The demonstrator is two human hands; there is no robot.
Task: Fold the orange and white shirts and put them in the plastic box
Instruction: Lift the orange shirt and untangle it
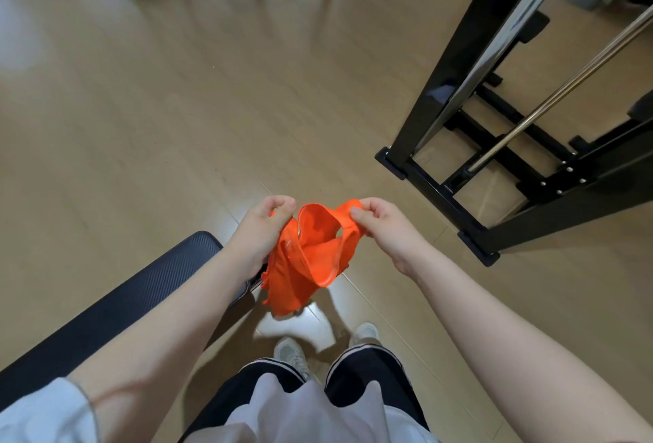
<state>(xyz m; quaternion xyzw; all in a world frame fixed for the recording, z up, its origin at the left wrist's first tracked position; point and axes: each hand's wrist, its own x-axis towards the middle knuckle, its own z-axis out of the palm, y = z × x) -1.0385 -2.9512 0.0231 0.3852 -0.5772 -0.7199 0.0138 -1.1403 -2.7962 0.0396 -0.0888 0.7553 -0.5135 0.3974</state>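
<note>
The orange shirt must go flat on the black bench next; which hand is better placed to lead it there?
Probably the left hand: it grips the orange shirt directly above the black bench, while the right hand is further away.

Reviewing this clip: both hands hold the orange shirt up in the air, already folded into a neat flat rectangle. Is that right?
Not quite. In the head view the left hand and right hand do hold the orange shirt up in the air, but it is not folded: it hangs bunched and crumpled between them.
</note>
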